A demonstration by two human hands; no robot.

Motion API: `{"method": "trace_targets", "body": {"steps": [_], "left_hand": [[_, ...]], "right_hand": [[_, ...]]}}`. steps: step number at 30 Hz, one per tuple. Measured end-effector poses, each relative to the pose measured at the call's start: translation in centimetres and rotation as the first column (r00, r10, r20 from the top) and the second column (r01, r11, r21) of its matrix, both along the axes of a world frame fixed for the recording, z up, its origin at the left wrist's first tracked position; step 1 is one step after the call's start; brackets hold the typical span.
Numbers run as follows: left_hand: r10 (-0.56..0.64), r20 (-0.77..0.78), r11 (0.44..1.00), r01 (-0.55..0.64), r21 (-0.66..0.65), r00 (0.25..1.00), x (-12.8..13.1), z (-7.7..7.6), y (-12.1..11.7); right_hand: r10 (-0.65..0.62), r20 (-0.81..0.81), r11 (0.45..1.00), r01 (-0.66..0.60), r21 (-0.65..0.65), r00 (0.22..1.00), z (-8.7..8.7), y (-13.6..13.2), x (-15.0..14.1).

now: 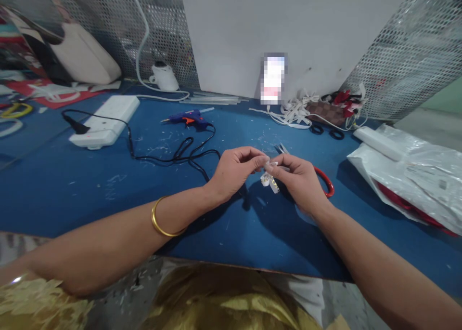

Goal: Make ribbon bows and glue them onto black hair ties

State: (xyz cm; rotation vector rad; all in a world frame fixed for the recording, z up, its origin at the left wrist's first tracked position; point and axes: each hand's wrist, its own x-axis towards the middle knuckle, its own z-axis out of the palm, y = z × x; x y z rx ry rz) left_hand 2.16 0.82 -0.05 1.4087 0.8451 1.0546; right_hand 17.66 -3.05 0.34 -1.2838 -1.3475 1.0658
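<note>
Above the blue table, my left hand and my right hand meet with fingertips pinched together. Between them is a small white ribbon bow with gold marks, its ends hanging below the fingers. Both hands are closed on its upper part, and the fingers hide just how it is gripped. Under and behind my right hand lie scissors with a red handle; their blade tips show beyond the fingers. A gold bangle circles my left forearm.
A blue glue gun with a black cable lies at back left, near a white power strip. A lit phone leans on the back board beside white ribbon. Plastic-wrapped packages lie at right.
</note>
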Motion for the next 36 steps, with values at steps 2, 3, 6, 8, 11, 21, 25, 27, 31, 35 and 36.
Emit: {"method": "trace_targets", "body": {"steps": [2,3,6,8,11,21,25,27,31,35,36], "left_hand": [[0.007,0.015,1.0,-0.007,-0.01,1.0,0.0,0.1,0.0],[0.007,0.017,1.0,-0.007,-0.004,1.0,0.0,0.1,0.0],[-0.033,-0.024,0.998,0.035,0.049,0.999,-0.1,0.2,-0.2],[-0.078,-0.064,0.994,0.083,0.074,0.995,-0.1,0.2,-0.3],[-0.114,-0.121,0.988,0.125,0.087,0.986,-0.1,0.3,-0.5],[-0.067,0.098,0.966,0.089,-0.241,0.993,0.0,-0.4,0.2],[-0.065,0.159,0.938,0.115,-0.327,0.985,0.1,-0.7,0.2],[-0.058,0.185,0.924,0.123,-0.362,0.981,0.2,-0.6,0.0],[-0.046,0.214,0.913,0.128,-0.387,0.976,0.2,-0.5,-0.1],[-0.057,0.147,0.957,0.096,-0.274,0.988,0.1,-0.4,-0.2],[-0.054,0.131,0.966,0.085,-0.243,0.99,0.1,-0.4,-0.2]], "right_hand": [[-0.048,-0.054,0.999,0.048,-0.003,0.997,-0.2,0.1,0.2],[-0.071,-0.093,0.997,0.071,-0.007,0.993,-0.3,0.2,0.3],[-0.124,-0.191,0.992,0.122,-0.025,0.974,-0.4,0.4,0.6],[-0.141,-0.229,0.99,0.135,-0.044,0.963,-0.4,0.4,0.7],[-0.141,-0.255,0.989,0.126,-0.072,0.957,-0.4,0.5,0.6],[-0.319,0.112,0.856,0.236,0.459,0.941,0.2,0.1,0.6],[-0.253,0.334,0.823,0.02,0.568,0.908,0.6,-0.4,0.4],[-0.25,0.371,0.83,0.0,0.558,0.894,0.3,-0.3,0.3],[-0.272,0.35,0.845,0.049,0.532,0.896,-0.2,0.0,0.3],[-0.283,0.296,0.85,0.095,0.518,0.912,0.0,0.0,0.1],[-0.282,0.288,0.853,0.101,0.511,0.915,0.1,-0.1,0.0]]}}
